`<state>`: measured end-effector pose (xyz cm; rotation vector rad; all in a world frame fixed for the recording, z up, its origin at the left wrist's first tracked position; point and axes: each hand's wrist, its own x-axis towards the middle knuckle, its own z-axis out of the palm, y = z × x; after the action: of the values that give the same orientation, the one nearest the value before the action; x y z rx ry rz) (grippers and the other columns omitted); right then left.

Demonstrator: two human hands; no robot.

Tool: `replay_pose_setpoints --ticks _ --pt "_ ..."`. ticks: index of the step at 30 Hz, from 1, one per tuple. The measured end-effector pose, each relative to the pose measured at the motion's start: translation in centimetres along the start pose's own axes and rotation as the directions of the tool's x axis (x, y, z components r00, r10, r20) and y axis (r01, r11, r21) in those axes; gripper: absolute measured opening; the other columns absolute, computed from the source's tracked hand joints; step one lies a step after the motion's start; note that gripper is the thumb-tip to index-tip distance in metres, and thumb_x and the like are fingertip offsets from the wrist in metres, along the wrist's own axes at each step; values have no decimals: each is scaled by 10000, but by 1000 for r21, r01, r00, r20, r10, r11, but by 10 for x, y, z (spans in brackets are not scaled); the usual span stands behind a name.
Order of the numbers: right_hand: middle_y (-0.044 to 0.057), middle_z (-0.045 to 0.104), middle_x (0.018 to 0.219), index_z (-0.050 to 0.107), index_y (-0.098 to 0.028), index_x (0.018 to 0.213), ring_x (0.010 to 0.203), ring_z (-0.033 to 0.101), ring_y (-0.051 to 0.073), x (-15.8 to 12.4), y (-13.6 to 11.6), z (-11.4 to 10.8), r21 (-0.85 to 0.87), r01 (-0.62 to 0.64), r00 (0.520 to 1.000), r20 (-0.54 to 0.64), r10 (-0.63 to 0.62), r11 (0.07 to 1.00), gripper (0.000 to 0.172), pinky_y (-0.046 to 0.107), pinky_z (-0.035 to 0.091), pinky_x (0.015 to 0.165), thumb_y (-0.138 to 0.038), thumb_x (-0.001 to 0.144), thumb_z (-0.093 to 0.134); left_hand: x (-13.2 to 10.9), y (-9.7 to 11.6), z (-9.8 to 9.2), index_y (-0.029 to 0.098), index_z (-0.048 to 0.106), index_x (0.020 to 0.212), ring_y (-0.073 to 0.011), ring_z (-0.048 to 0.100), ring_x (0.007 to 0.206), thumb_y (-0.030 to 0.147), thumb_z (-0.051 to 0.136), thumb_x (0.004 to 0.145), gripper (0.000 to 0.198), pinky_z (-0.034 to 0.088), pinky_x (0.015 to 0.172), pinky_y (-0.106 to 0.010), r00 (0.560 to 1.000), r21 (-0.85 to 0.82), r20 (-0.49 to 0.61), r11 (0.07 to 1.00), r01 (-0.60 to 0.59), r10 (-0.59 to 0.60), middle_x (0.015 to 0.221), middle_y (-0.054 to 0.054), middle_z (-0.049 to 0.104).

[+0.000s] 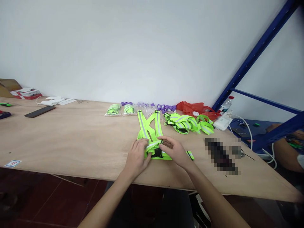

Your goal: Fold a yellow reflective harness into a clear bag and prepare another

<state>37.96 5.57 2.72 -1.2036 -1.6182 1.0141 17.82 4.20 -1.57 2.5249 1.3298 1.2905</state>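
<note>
A neon-yellow reflective vest made of straps with silver stripes lies on the wooden table in front of me. Its two upper straps stretch away from me, each ending in a black buckle, and the lower straps are gathered in a folded bundle. My left hand grips the left side of this bundle, fingers bent over it. On the opposite side my right hand is curved, with fingertips and thumb at the bundle's edge. A black piece shows between the hands. One strap end sticks out past my right wrist.
Behind lie packed clear bags, purple rolled items, a red plastic bag and more neon straps. A phone lies left. At right are a white adapter, a bottle, a blue frame and another person's arm.
</note>
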Motion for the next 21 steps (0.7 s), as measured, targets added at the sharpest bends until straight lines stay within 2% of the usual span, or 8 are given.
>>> replay_pose_setpoints --ticks 2,6,11,14,18,21 --pt "76 731 989 690 -184 1086 924 686 231 1 2 3 94 10 1000 -9 -9 996 348 360 571 799 -375 795 702 -4 -4 -2 169 469 1197 -309 586 1085 112 561 827 386 514 900 -479 997 68 -8 994 83 -83 1157 -148 631" --pt "71 720 1001 679 -198 1040 972 677 227 1 11 6 219 37 999 -11 -35 975 309 356 568 834 -392 803 715 -8 -9 -5 177 484 1139 -310 592 1010 91 532 789 363 515 838 -455 970 115 49 966 232 -238 1084 -123 627" --pt "85 707 1075 666 -201 1045 1033 662 230 -2 12 8 246 77 997 -37 -70 966 314 369 556 892 -405 809 710 -10 -11 -8 204 471 1102 -287 635 948 145 542 802 314 507 796 -420 895 11 139 904 427 -424 1048 -84 653" --pt "86 700 1086 656 -202 1051 1039 662 229 -2 8 10 255 83 997 -31 -78 963 326 380 552 911 -414 809 709 -12 -13 -9 213 463 1107 -264 657 914 155 547 815 309 506 777 -398 873 -99 177 874 476 -455 1035 -70 673" --pt "85 701 1082 645 -210 1051 1027 670 231 2 3 15 255 89 996 -22 -86 963 339 388 556 905 -434 804 706 -14 -10 -10 211 448 1106 -256 670 976 207 567 863 270 524 828 -403 872 -292 188 822 489 -452 1076 -90 679" --pt "88 706 1097 630 -217 1058 1028 673 234 8 1 23 264 100 995 -31 -95 959 341 389 558 904 -430 801 698 -13 -3 -11 211 402 1233 -248 655 1095 282 639 872 438 519 926 -407 868 -437 255 750 496 -426 1203 -113 663"
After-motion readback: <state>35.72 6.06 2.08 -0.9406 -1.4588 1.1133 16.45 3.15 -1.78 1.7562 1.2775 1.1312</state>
